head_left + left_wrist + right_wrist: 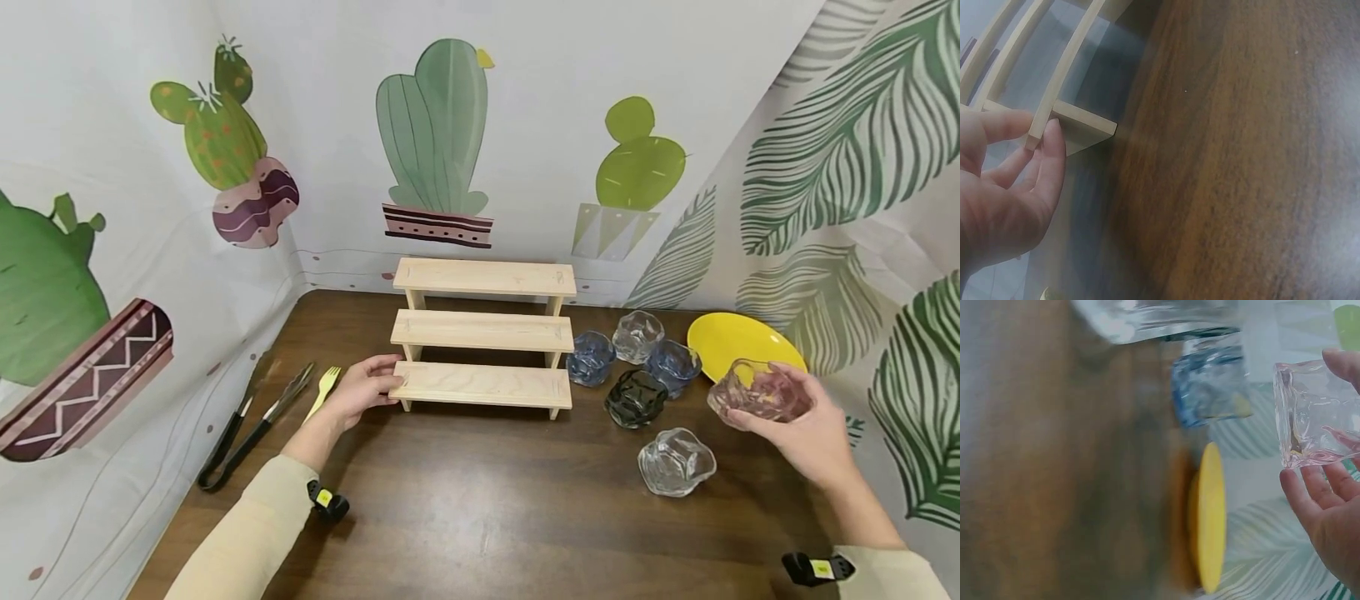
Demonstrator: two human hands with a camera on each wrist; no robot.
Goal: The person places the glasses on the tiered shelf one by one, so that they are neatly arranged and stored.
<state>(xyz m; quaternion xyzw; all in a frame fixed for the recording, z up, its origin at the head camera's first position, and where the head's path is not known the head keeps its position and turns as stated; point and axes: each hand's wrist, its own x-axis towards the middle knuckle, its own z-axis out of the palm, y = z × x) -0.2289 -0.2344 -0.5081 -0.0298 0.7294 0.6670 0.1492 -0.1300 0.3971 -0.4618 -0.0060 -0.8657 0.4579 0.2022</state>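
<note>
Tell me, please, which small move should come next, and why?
Probably, carry the pinkish glass over to the wooden stand: the right hand holds the glass off the table, while the left hand grips the stand's lowest shelf at its end.

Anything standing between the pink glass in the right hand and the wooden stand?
Yes: the dark glass and two blue glasses, on the table. The right hand holds the pink glass raised, so passing over them to the wooden stand looks possible.
</note>
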